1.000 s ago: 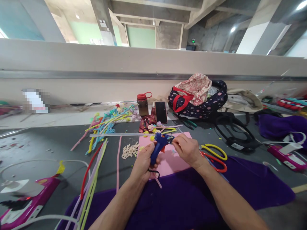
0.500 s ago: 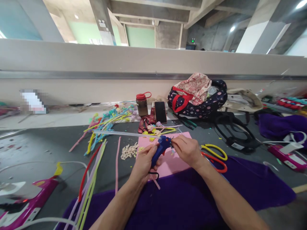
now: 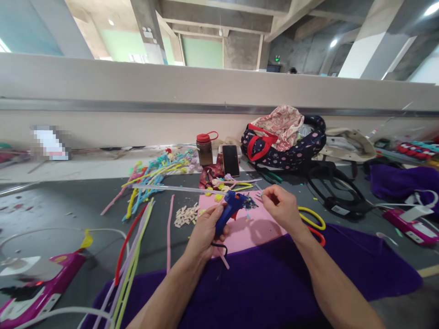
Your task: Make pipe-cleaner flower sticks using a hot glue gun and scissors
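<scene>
My left hand [image 3: 203,233] is wrapped round the handle of a blue hot glue gun [image 3: 224,220]. A long clear glue stick [image 3: 178,188] juts from the gun's back towards the left. The nozzle end points right and is crusted with small dark and coloured bits. My right hand [image 3: 284,211] is raised just right of the nozzle, apart from it, its thumb and fingers pinched together. Whatever the pinch holds is too small to make out. Beneath both hands lies a pink sheet [image 3: 254,234]. Yellow-and-red-handled scissors [image 3: 313,219] are partly hidden behind my right wrist.
Short beige pieces [image 3: 186,214] are heaped left of the sheet. Pipe cleaners [image 3: 132,256] and finished-looking fuzzy stems [image 3: 151,180] lie further left. A bottle [image 3: 205,153], phone [image 3: 230,161] and dotted bag [image 3: 274,153] stand behind. Purple cloth [image 3: 260,283] covers the near edge; power strips [image 3: 51,283] flank it.
My right hand has moved right, away from the glue gun's nozzle, and now covers more of the scissors. My left hand keeps the gun in nearly the same place.
</scene>
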Demonstrator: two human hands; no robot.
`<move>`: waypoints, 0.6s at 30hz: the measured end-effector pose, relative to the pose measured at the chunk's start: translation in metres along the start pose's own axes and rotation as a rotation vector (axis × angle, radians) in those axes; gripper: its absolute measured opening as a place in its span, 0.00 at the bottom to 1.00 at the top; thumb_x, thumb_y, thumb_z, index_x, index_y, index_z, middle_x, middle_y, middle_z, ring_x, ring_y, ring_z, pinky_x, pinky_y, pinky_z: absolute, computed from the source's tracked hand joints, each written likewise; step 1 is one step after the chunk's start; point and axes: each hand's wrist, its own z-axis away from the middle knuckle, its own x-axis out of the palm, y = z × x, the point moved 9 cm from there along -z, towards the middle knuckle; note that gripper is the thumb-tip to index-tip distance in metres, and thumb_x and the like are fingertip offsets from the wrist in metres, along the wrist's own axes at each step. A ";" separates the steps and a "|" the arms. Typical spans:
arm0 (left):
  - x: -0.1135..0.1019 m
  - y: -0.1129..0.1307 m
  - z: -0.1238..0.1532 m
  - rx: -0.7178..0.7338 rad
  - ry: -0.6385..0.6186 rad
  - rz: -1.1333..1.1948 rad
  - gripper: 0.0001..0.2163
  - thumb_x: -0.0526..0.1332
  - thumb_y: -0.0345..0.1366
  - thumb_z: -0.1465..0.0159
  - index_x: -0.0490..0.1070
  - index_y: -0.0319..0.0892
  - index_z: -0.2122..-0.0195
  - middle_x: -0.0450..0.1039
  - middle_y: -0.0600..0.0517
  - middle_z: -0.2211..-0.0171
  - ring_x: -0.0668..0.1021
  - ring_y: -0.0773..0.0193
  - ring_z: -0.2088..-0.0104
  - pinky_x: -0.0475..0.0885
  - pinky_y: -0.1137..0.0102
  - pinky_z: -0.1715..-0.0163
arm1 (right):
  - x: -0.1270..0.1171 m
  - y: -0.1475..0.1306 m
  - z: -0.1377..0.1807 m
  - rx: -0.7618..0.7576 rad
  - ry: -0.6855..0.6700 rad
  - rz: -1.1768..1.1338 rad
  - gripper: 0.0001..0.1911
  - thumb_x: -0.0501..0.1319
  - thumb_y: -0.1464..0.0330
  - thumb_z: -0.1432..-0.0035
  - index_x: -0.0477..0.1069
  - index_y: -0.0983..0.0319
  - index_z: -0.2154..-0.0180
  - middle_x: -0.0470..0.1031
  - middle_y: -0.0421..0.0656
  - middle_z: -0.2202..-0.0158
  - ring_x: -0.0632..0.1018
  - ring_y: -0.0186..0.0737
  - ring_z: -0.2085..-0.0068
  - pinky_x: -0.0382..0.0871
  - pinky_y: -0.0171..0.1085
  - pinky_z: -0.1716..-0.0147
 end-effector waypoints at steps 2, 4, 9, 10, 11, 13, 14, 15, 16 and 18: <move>-0.001 0.000 -0.001 0.003 -0.007 0.014 0.18 0.60 0.45 0.43 0.66 0.40 0.55 0.67 0.56 0.88 0.66 0.71 0.90 0.57 0.81 0.92 | 0.003 0.000 0.000 0.001 -0.044 -0.049 0.05 0.57 0.76 0.48 0.67 0.62 0.71 0.69 0.36 0.77 0.68 0.30 0.79 0.63 0.30 0.78; -0.001 0.000 -0.002 0.005 -0.006 0.006 0.18 0.59 0.45 0.43 0.66 0.41 0.55 0.67 0.56 0.88 0.66 0.72 0.90 0.57 0.81 0.92 | 0.009 -0.003 0.001 -0.015 -0.092 -0.093 0.07 0.57 0.77 0.48 0.70 0.61 0.68 0.71 0.37 0.74 0.71 0.31 0.75 0.65 0.30 0.75; 0.000 0.000 -0.001 0.009 -0.019 -0.043 0.17 0.59 0.47 0.43 0.67 0.41 0.56 0.67 0.56 0.88 0.65 0.72 0.90 0.57 0.81 0.93 | 0.023 -0.012 0.004 -0.106 -0.174 -0.160 0.09 0.56 0.74 0.44 0.72 0.60 0.62 0.74 0.41 0.68 0.74 0.35 0.66 0.67 0.32 0.66; 0.001 0.001 0.000 0.007 -0.019 -0.054 0.18 0.59 0.47 0.43 0.67 0.41 0.57 0.67 0.56 0.88 0.65 0.72 0.90 0.57 0.81 0.93 | 0.024 -0.011 0.005 -0.106 -0.178 -0.130 0.08 0.56 0.74 0.44 0.72 0.60 0.63 0.74 0.41 0.68 0.74 0.35 0.66 0.67 0.32 0.67; 0.002 0.001 0.000 0.007 -0.014 -0.062 0.18 0.59 0.47 0.43 0.68 0.41 0.57 0.68 0.56 0.88 0.66 0.72 0.90 0.57 0.81 0.93 | 0.026 -0.010 0.006 -0.100 -0.182 -0.095 0.07 0.56 0.74 0.44 0.72 0.60 0.65 0.74 0.41 0.69 0.74 0.35 0.67 0.66 0.32 0.68; 0.002 0.002 0.002 0.014 0.011 -0.074 0.17 0.61 0.47 0.45 0.69 0.41 0.59 0.68 0.55 0.87 0.66 0.72 0.90 0.57 0.81 0.93 | 0.029 -0.007 0.008 -0.081 -0.186 -0.036 0.06 0.57 0.75 0.46 0.71 0.61 0.67 0.72 0.41 0.71 0.73 0.35 0.69 0.64 0.32 0.70; 0.003 0.003 0.003 0.019 0.025 -0.081 0.17 0.61 0.47 0.45 0.69 0.40 0.61 0.69 0.55 0.86 0.67 0.72 0.90 0.57 0.81 0.93 | 0.030 -0.006 0.009 -0.071 -0.183 -0.018 0.06 0.57 0.75 0.47 0.71 0.61 0.69 0.71 0.41 0.72 0.72 0.35 0.70 0.63 0.32 0.71; 0.003 0.003 0.004 0.021 0.032 -0.089 0.16 0.61 0.46 0.46 0.70 0.40 0.61 0.69 0.55 0.85 0.67 0.72 0.90 0.56 0.81 0.93 | 0.030 -0.005 0.010 -0.060 -0.179 -0.007 0.05 0.57 0.75 0.49 0.70 0.62 0.70 0.71 0.41 0.73 0.72 0.35 0.71 0.62 0.32 0.72; 0.004 0.003 0.004 0.019 0.036 -0.099 0.16 0.62 0.46 0.46 0.70 0.40 0.62 0.70 0.54 0.85 0.67 0.72 0.90 0.55 0.81 0.93 | 0.030 -0.003 0.010 -0.046 -0.170 0.005 0.05 0.57 0.76 0.50 0.70 0.62 0.72 0.70 0.40 0.73 0.71 0.35 0.71 0.60 0.33 0.73; 0.004 0.003 0.004 0.012 0.031 -0.111 0.16 0.61 0.46 0.45 0.70 0.40 0.60 0.69 0.55 0.86 0.66 0.72 0.91 0.55 0.82 0.94 | 0.024 0.002 0.009 -0.005 -0.134 0.021 0.04 0.57 0.76 0.50 0.68 0.62 0.73 0.69 0.40 0.74 0.70 0.35 0.72 0.59 0.33 0.74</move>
